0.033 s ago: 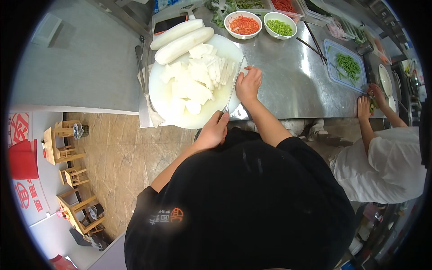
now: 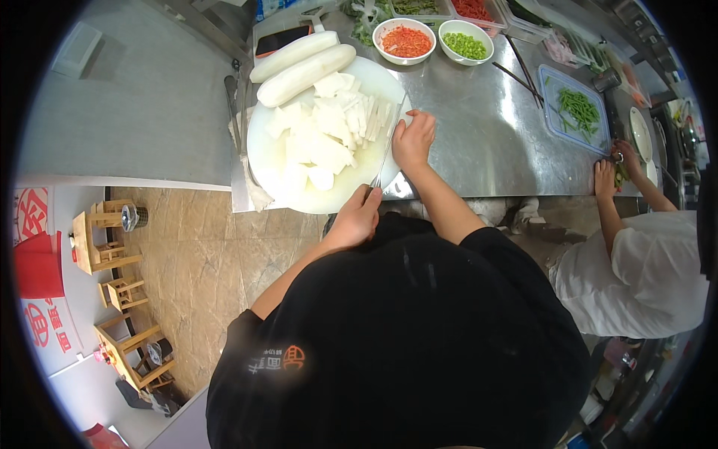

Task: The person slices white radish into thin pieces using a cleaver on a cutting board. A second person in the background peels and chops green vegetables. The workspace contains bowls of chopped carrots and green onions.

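Note:
My left hand (image 2: pixel 357 220) is closed round the dark handle of a knife (image 2: pixel 387 155) at the near edge of a round white cutting board (image 2: pixel 280 193). The thin blade runs away from me along the right part of the board. Just right of the blade, my right hand (image 2: pixel 413 141) lies at the board's edge with fingers bent; whatever is under them is hidden. Left of the blade is a heap of white radish slices (image 2: pixel 325 135), with narrow strips (image 2: pixel 372 120) at its right side. Two whole peeled white radishes (image 2: pixel 307 75) rest at the back left.
Bowls of chopped red pepper (image 2: pixel 404 43) and chopped green pieces (image 2: pixel 464 46) stand behind. Chopsticks (image 2: pixel 518 81) and a tray of green beans (image 2: pixel 577 111) lie to the right on the steel counter (image 2: pixel 471 127). A co-worker's hands (image 2: pixel 606 178) work at the far right.
My hands, the knife and the radish look almost unmoved. At the far right the co-worker's hands have shifted slightly.

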The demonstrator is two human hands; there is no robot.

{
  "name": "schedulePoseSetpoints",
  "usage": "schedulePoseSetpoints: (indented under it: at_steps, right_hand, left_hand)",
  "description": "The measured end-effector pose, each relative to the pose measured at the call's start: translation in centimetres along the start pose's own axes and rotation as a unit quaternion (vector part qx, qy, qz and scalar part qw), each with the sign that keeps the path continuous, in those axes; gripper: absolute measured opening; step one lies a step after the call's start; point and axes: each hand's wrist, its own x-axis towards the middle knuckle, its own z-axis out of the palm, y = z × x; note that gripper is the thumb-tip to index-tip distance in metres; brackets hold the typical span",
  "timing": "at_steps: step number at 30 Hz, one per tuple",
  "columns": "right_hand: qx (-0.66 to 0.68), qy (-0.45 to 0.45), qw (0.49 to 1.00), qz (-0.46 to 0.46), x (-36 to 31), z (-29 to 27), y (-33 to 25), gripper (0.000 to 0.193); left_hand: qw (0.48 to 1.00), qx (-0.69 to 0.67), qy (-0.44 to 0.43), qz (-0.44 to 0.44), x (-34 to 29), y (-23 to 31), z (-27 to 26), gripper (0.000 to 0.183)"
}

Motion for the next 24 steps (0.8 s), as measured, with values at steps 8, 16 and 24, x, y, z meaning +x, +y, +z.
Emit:
schedulePoseSetpoints:
  at_steps: [8,16,24]
  right_hand:
    - [0.028,-0.008,0.999,0.043,0.0,0.4,0.9,0.032]
    - [0.058,-0.033,0.992,0.108,0.7,-0.5,0.7,0.034]
    - [0.033,-0.05,0.992,0.107,0.6,-0.3,0.8,0.027]
  left_hand:
    - [0.987,-0.154,-0.038,0.028,3.1,0.0,-1.2,0.033]
    - [0.999,-0.019,-0.016,0.042,-0.4,0.8,0.0,0.033]
    - [1.0,0.004,-0.008,0.001,0.3,0.3,0.8,0.033]
